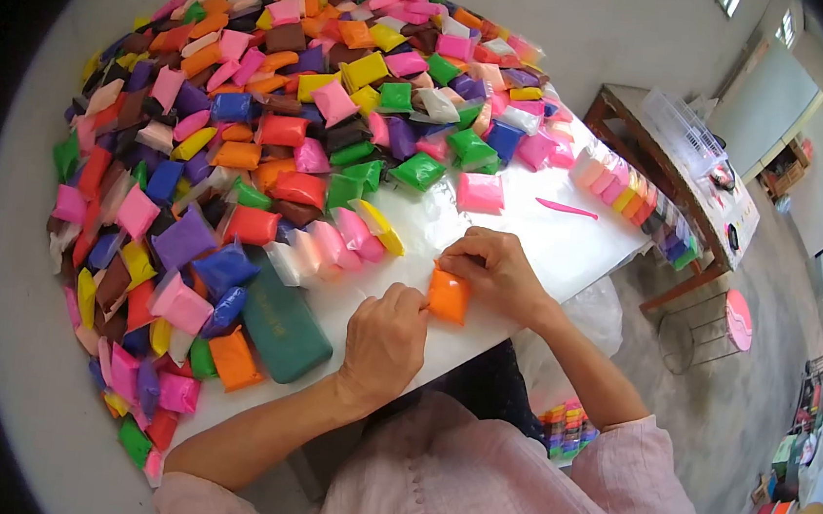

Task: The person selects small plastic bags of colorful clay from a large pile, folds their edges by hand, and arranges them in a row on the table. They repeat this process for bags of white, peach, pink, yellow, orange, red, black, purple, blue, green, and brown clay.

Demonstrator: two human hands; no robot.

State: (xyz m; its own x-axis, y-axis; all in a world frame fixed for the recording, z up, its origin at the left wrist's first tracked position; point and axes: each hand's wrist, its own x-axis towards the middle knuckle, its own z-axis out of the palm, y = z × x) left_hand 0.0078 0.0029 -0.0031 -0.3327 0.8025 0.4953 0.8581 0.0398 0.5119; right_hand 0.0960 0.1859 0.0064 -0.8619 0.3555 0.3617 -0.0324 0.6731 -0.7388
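Observation:
An orange clay packet (448, 299) in clear wrapping is held over the white tabletop, near the edge closest to me. My right hand (495, 270) is closed, pinching the packet's top edge. Curled into a pinch, my left hand (386, 341) meets the packet's left edge; its fingertips are partly hidden. To the left of that hand lies a dark green case (283, 322). Just beyond the hands are a yellow packet (378, 227) and a row of pale pink packets (326, 250). A pink packet (481, 194) lies farther back.
A large heap of coloured packets (276, 128) covers the left and back of the white table (521, 232). A pink modelling tool (566, 209) and a row of packets (632, 198) lie on the right. Beyond stand a wooden table (629, 119) and a stool (738, 320).

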